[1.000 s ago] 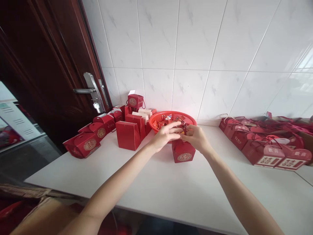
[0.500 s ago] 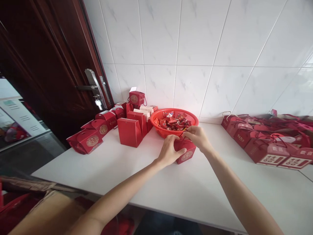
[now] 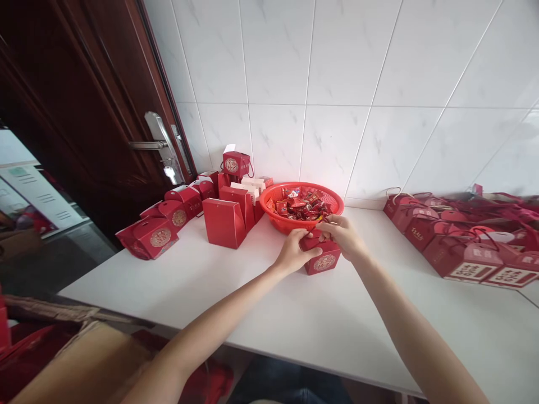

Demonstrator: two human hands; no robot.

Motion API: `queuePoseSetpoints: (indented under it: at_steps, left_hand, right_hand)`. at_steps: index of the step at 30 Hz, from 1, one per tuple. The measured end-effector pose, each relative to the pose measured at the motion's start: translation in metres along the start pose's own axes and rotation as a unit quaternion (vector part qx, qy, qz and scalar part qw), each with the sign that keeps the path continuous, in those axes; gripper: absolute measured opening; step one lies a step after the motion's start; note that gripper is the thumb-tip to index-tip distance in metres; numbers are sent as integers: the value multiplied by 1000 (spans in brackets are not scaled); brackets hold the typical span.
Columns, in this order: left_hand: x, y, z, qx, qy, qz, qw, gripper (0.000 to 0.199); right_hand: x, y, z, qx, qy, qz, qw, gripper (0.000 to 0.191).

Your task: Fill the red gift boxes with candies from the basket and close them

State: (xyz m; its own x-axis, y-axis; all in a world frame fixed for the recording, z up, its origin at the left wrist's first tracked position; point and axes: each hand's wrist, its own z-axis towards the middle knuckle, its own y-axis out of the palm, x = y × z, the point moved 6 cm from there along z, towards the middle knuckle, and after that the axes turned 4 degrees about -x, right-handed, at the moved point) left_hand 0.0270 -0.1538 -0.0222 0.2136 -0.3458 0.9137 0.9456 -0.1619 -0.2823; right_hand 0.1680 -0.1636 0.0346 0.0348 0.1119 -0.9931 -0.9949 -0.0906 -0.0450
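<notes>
A small red gift box [image 3: 323, 262] with a round gold emblem stands on the white table [image 3: 261, 303], just in front of a red plastic basket [image 3: 278, 223]. The basket holds wrapped candies [image 3: 297, 206]. My left hand [image 3: 293, 249] grips the box's left side and top, thumb along its front. At the top right, my right hand [image 3: 340, 233] pinches the box's dark cord handle near its upper edge. Fingers partly hide the top flaps and the cord.
Several red boxes [image 3: 160, 238] line the table's left end, with taller red boxes [image 3: 222, 223] beside them. Many handled red boxes [image 3: 458, 255] cover the right side. A tiled wall [image 3: 337, 146] rises behind; a dark door [image 3: 105, 84] is at left. An open cardboard carton [image 3: 90, 359] sits below.
The gift box has turned slightly, so its round emblem faces me more. Both hands stay on it, the right one shifted a little along the top. The view has tilted slightly.
</notes>
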Motion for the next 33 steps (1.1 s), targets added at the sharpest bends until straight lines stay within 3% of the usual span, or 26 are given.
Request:
queuePoseSetpoints:
  at_steps: [4, 9, 13, 17, 22, 27, 33]
  left_hand:
    - [0, 0, 3, -13, -25, -9, 1000, 36]
    - [-5, 5, 7, -34, -36, -38, 998, 39]
    - [-6, 8, 10, -45, -50, -20, 998, 43]
    - [4, 12, 12, -57, -37, 1, 998, 42]
    - [19, 22, 12, -72, -12, 29, 997, 36]
    - [27, 31, 13, -108, 15, 51, 993, 15]
    - [22, 31, 16, -124, 10, 18, 992, 13]
  right_hand:
    - [-12, -6, 1, 61, -23, -168, 984, 23]
    - [-35, -4, 1, 109, -24, -405, 908, 21]
    - [-49, -2, 1, 80, 10, -527, 846, 18]
    - [-59, -2, 3, 22, 42, -592, 805, 7]
    - [-68, 6, 4, -9, 61, -647, 760, 9]
    - [-63, 13, 3, -35, 74, -657, 749, 13]
    - [-61, 10, 3, -16, 65, -669, 740, 21]
